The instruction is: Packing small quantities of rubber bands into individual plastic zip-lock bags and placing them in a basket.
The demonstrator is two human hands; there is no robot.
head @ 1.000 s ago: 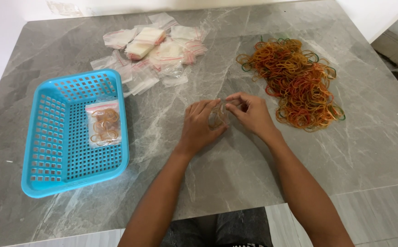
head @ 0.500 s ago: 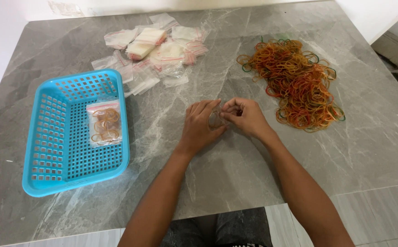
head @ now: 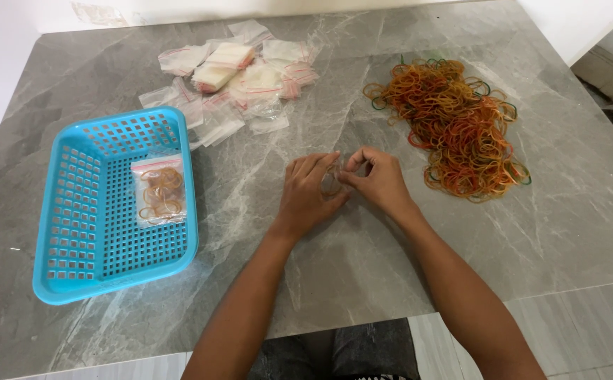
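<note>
At the near edge of my view, both forearms reach in over the grey marble-patterned desk (head: 306, 281), where my left hand (head: 306, 197) and right hand (head: 380, 181) meet at the middle, fingertips pinched together on a small clear plastic bag holding a few rubber bands (head: 332, 181); the bag sits between the two hands, just above the desk surface. To the left, a light blue perforated plastic basket (head: 74, 232) holds one filled clear bag of orange rubber bands (head: 159, 191). To the right, just beyond my right hand, lies a loose heap of orange, red and green rubber bands (head: 454, 127). Farthest away, a scatter of empty clear zip bags with red strips (head: 239, 77) spreads across the desk's back.
</note>
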